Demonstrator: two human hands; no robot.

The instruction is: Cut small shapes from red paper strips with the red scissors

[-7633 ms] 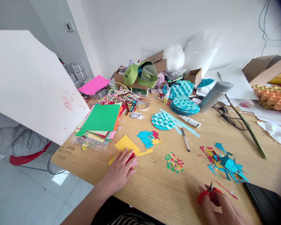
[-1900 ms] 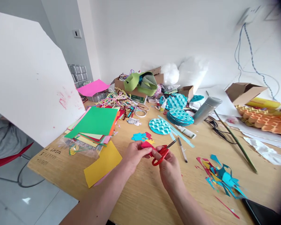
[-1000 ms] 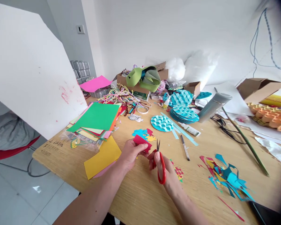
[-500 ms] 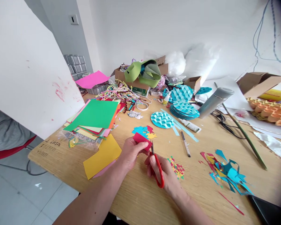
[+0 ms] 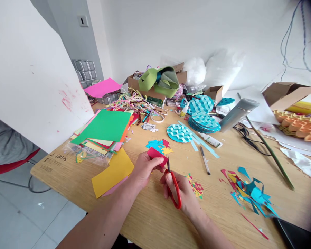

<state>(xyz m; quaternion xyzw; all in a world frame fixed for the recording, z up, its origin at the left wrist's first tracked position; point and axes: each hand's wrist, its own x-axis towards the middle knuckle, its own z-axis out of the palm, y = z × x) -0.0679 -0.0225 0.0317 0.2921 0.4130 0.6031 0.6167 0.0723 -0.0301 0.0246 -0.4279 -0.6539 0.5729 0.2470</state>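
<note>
Between the thumb and fingers of my left hand (image 5: 144, 168) is a small piece of red paper (image 5: 155, 154). My right hand (image 5: 180, 188) grips red-handled scissors (image 5: 176, 192), their blades pointing up at the paper's right edge. Whether the blades are cutting into it I cannot tell. Just beyond the red paper lie blue paper cut-outs (image 5: 153, 145) with red and yellow ones beside them. A heap of tiny coloured paper bits (image 5: 195, 186) sits right of my right hand. Yellow paper (image 5: 112, 173) lies left of my left hand.
A stack of coloured paper topped by a green sheet (image 5: 106, 125) stands at left. Further right are a scalloped blue disc (image 5: 179, 133), a pen (image 5: 205, 160), a grey flask (image 5: 238, 114) and paper scraps (image 5: 256, 193). A black object (image 5: 290, 233) occupies the near right corner.
The view has shifted very slightly. My hands, the red paper and the scissors hold almost the same position.
</note>
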